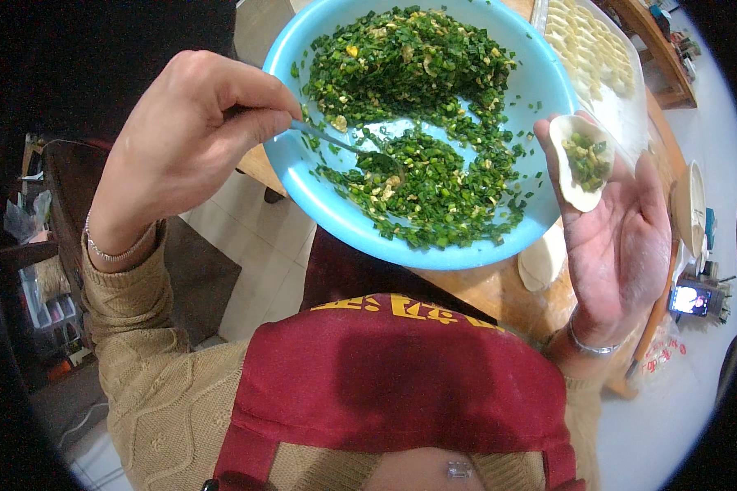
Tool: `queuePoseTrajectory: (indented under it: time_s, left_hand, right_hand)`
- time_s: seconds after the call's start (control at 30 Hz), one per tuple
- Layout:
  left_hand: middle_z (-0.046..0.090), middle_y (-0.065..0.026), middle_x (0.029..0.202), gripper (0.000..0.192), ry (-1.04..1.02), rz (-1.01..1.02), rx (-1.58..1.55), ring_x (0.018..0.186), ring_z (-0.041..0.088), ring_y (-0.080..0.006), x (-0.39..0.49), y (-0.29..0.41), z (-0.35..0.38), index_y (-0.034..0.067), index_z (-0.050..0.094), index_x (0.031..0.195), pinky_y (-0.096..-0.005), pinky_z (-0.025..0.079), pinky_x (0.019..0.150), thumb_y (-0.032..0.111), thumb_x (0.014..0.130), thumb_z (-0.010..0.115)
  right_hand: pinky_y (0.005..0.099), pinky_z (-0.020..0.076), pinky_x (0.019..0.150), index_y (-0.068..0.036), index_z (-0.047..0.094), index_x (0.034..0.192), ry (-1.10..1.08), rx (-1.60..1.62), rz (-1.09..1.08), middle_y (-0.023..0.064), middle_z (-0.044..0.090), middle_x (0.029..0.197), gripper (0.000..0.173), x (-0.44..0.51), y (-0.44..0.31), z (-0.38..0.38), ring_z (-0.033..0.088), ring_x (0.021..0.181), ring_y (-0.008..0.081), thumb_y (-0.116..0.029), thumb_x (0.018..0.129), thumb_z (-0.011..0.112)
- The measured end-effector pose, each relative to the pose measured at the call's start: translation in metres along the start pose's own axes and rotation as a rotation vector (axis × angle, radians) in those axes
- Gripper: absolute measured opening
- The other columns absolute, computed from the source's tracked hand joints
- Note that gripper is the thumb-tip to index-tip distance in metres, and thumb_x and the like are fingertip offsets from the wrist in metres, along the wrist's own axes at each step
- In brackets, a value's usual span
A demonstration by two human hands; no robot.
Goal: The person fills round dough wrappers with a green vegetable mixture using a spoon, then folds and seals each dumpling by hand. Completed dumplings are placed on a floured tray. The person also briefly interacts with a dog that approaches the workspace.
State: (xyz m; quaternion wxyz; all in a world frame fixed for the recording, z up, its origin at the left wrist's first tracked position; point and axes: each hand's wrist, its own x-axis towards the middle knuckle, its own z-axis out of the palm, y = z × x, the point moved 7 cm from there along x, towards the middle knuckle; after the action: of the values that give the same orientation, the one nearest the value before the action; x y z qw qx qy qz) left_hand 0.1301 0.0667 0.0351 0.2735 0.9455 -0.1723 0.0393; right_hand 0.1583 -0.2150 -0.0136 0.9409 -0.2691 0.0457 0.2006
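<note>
My left hand (190, 129) grips the handle of a metal spoon (325, 136), whose bowl lies in chopped green filling (424, 184) with yellowish bits. The filling is in a large light-blue basin (368, 230). At the basin's right side, my right hand (614, 245) is palm up. On its fingers rests an oval dough wrapper (564, 161), unsealed, with a small heap of filling inside. Another pale dough piece (542, 261) sits on the wooden table, partly covered by the basin's rim.
Rows of shaped dumplings (583, 52) lie on a pale tray (629, 119) at the upper right. A round pale container (690, 208) and a lit phone (691, 301) are beyond my right hand. The wooden table's (479, 285) curved edge runs along the right.
</note>
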Motion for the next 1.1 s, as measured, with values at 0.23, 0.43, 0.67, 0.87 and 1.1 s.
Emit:
queuePoseTrajectory:
  time_s: [0.23, 0.43, 0.67, 0.87, 1.1]
  left_hand:
    - [0.069, -0.0088, 0.07, 0.015, -0.1, -0.245, -0.246, 0.062, 0.063, -0.0116, -0.003, -0.018, 0.006, -0.007, 0.074, 0.089, -0.0256, 0.049, 0.059, 0.007, 0.084, 0.071]
    - [0.061, 0.0022, 0.062, 0.019, -0.055, -0.421, -0.552, 0.049, 0.042, -0.0025, -0.002, -0.048, 0.004, -0.004, 0.075, 0.087, -0.019, 0.029, 0.046, 0.013, 0.09, 0.067]
    - [0.051, 0.0079, 0.059, 0.022, 0.11, -0.293, -0.691, 0.048, 0.031, 0.0012, 0.006, -0.036, -0.012, -0.003, 0.074, 0.096, -0.0192, 0.019, 0.044, 0.016, 0.096, 0.063]
    - [0.065, 0.0, 0.074, 0.024, 0.17, -0.023, -0.439, 0.063, 0.054, -0.0026, 0.001, 0.018, -0.029, -0.005, 0.073, 0.102, -0.0171, 0.039, 0.055, 0.017, 0.098, 0.064]
    - [0.073, -0.0103, 0.085, 0.018, 0.247, 0.197, -0.141, 0.074, 0.067, -0.0116, -0.014, 0.049, -0.025, -0.006, 0.072, 0.104, -0.0215, 0.051, 0.064, 0.009, 0.097, 0.063]
  right_hand:
    - [0.0503, 0.0215, 0.124, 0.016, 0.013, 0.15, 0.024, -0.026, 0.011, 0.0408, 0.02, 0.154, 0.064, 0.003, 0.005, 0.0, 0.017, 0.148, 0.0483, -0.03, 0.109, 0.031]
    - [0.049, 0.0249, 0.123, 0.018, 0.023, 0.147, 0.009, -0.002, 0.038, 0.0414, 0.029, 0.15, 0.063, 0.0, 0.014, 0.003, 0.027, 0.145, 0.048, -0.03, 0.108, 0.034]
    - [0.0457, 0.0459, 0.109, 0.007, 0.052, 0.13, -0.022, 0.001, 0.084, 0.0191, 0.064, 0.125, 0.048, 0.008, 0.034, 0.006, 0.062, 0.117, 0.031, -0.032, 0.11, 0.032]
    - [0.049, 0.0402, 0.114, 0.009, 0.043, 0.138, -0.003, -0.06, 0.05, 0.0252, 0.053, 0.139, 0.049, 0.001, 0.04, 0.022, 0.052, 0.129, 0.0396, -0.029, 0.11, 0.028]
    - [0.0497, 0.0373, 0.117, 0.009, 0.038, 0.144, -0.02, -0.076, 0.047, 0.0273, 0.048, 0.144, 0.053, -0.001, 0.045, 0.031, 0.048, 0.134, 0.0416, -0.03, 0.11, 0.024]
